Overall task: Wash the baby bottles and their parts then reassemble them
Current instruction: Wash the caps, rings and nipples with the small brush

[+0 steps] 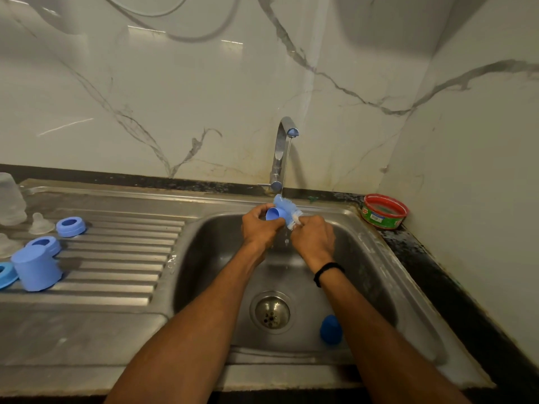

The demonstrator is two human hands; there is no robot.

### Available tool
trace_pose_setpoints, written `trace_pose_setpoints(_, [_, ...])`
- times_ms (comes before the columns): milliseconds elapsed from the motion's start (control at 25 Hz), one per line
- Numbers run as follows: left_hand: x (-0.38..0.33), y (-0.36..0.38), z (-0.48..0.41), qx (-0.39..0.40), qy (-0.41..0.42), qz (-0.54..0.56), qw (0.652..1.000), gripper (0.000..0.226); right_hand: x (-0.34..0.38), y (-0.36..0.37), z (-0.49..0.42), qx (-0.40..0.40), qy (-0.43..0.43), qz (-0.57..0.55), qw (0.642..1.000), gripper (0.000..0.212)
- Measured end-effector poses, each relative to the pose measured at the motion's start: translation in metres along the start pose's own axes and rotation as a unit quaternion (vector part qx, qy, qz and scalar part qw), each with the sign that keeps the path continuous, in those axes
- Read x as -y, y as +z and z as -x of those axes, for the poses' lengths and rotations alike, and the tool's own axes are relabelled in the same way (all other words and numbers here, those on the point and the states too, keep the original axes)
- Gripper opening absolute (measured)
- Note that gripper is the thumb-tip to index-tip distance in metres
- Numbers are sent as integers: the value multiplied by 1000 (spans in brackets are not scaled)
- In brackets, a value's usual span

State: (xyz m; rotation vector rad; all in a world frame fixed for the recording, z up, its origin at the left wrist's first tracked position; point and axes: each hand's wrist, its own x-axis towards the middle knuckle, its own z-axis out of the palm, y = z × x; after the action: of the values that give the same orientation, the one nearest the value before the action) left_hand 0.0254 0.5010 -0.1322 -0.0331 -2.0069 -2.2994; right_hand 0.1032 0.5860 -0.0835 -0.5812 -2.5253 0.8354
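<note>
- The left hand (259, 228) is in the middle of the frame, above the sink basin (204, 258). Its fingers and thumb are curled around a small blue cap (273, 213), and the open mouth of the cap is turned toward the person.
- The right hand (313, 237) is just to the right of it. Its fingers are closed around the handle of a bottle brush (284, 207); most of the handle is hidden in the fist.
- The blue bristles touch the right side of the cap. I cannot tell if they go inside it.
- A thin stream of water falls from the tap (280, 153) onto the brush head.
- A black band (328, 271) is on the right wrist.
- Lower in the basin, right of the drain (272, 312), a round dark blue object (330, 333) lies on the bottom. What it is, I cannot tell.
- On the drainboard (116, 258), at the left of the frame, a larger blue cap (36, 269) stands mouth down.
- The first blue ring (43, 244) touches it from behind, the second blue ring (71, 226) lies higher up, and the third blue ring (5, 274) is cut by the left edge.
- A clear teat (40, 223) stands just left of the second blue ring, and another teat (7, 244) is near the left edge.
- A clear bottle (10, 199) stands at the far left, partly out of the frame.
- A red and green round tub (383, 212) sits on the dark counter, in the corner at the right.
</note>
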Motion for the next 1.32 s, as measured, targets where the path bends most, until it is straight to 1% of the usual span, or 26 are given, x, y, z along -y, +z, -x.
trace_pose_setpoints(80, [1,2,2,5,-3,8,1000,37,0,2,1,-4,7,-9,1000,23])
trace_pose_setpoints(240, [0,2,4,16,32,-6,999,40,-1,4,2,-10,12,-15,1000,22])
trace_pose_setpoints(320, [2,3,2,-1,28,-7,1000,39,1,3,3,-2,5,-10,1000,24])
trace_pose_setpoints(440, [2,4,1,-35,-65,58,996,20,-1,-3,4,-19,14,-1,1000,26])
trace_pose_setpoints(480, [2,3,2,-35,-106,84,990,19,-2,-4,5,-23,12,4,1000,26])
trace_pose_setpoints(560, [-1,0,2,-24,-173,144,974,26,-4,-4,4,-25,9,10,1000,25])
trace_pose_setpoints(640, [-7,-1,4,6,-216,206,954,34,-4,-2,4,-24,13,19,999,26])
trace_pose_setpoints(720, [-14,-4,4,20,-244,262,934,37,-3,-1,4,-8,24,22,999,33])
trace_pose_setpoints(800, [-16,-8,4,23,-262,291,920,40,-4,-2,2,-6,34,4,999,36])
trace_pose_setpoints(880, [-14,-10,2,10,-268,297,916,44,-4,-3,3,-16,31,3,999,32])
trace_pose_setpoints(1000, [-8,-10,-1,-37,-252,284,924,49,-1,4,8,-16,-2,15,1000,26])
trace_pose_setpoints(1080, [-11,-6,1,-23,-246,270,931,50,1,7,8,-13,0,15,1000,23])
trace_pose_setpoints(1160, [-17,-1,3,20,-250,254,934,44,-2,6,5,-9,7,18,1000,21])
trace_pose_setpoints(1200, [-18,0,1,27,-249,251,935,39,-2,6,5,-1,6,26,1000,20])
trace_pose_setpoints(1320, [-13,-7,-8,-16,-247,240,939,26,1,4,9,17,-4,43,999,25])
